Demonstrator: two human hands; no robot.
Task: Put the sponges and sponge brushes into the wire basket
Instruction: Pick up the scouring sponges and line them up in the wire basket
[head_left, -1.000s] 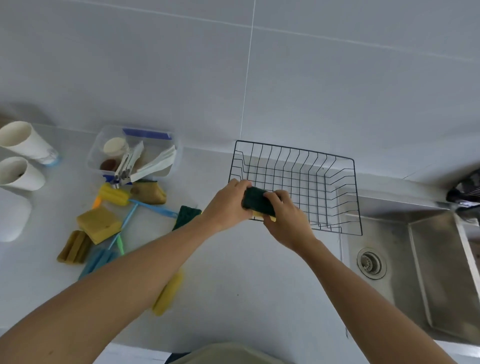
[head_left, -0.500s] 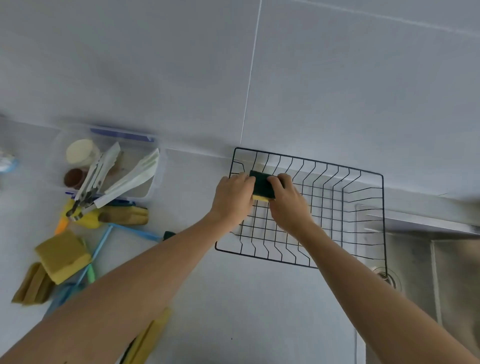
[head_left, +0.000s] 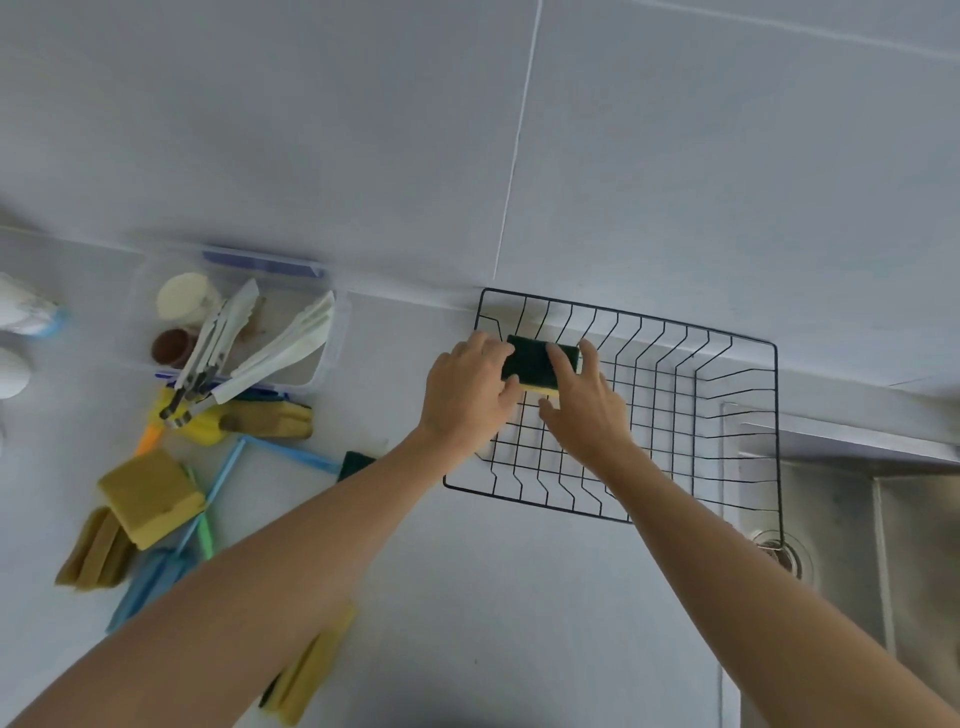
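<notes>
A green-and-yellow sponge (head_left: 535, 364) sits at the far left corner inside the black wire basket (head_left: 691, 332). My left hand (head_left: 467, 392) and my right hand (head_left: 587, 405) both hold it, fingers on its green top. On the counter to the left lie yellow sponges (head_left: 148, 496), a ridged yellow-brown sponge (head_left: 96, 553), blue-handled sponge brushes (head_left: 223, 478) and a yellow brush head (head_left: 270, 418). A dark green sponge (head_left: 356, 462) peeks out behind my left forearm. Another yellow sponge (head_left: 311, 670) lies under that arm.
A clear plastic box (head_left: 322, 364) with tongs, white utensils and small jars stands at the back left. White cups (head_left: 21, 312) are at the far left edge. A steel sink (head_left: 852, 519) with a drain lies right of the basket. A tiled wall rises behind.
Both hands carried the sponge from the basket's near rim into its far left corner. The view shifted right and closer.
</notes>
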